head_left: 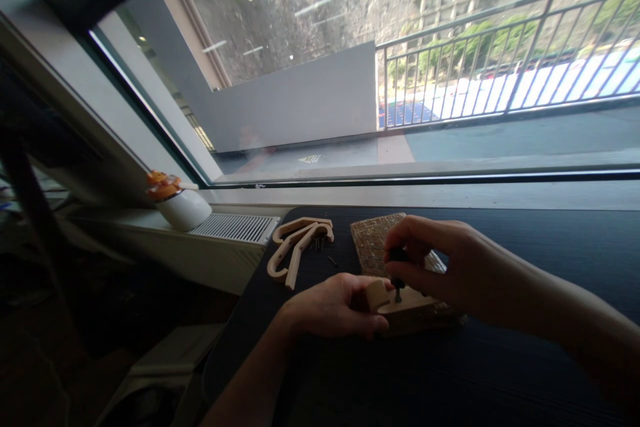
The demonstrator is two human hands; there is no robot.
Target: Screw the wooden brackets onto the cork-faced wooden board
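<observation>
My right hand (440,250) is closed round the dark handle of a screwdriver (398,255), which stands nearly upright. Its tip meets a light wooden piece (411,300) with a raised curved end. My left hand (335,307) grips that curved end, thumb toward me and fingers on the far side. The wooden piece lies on a brown, glossy, textured block (373,240), partly covered by my right hand. Whether a screw sits under the tip is too small to tell. Left of the block lie several wooden hooks (295,255) and several loose screws (319,245).
The dark tabletop (540,247) meets a white sill below a large window. A ribbed radiator or vent (237,228) runs off the table's left edge, with a white pot with an orange top (183,209) on it. A railing (525,53) shows outside.
</observation>
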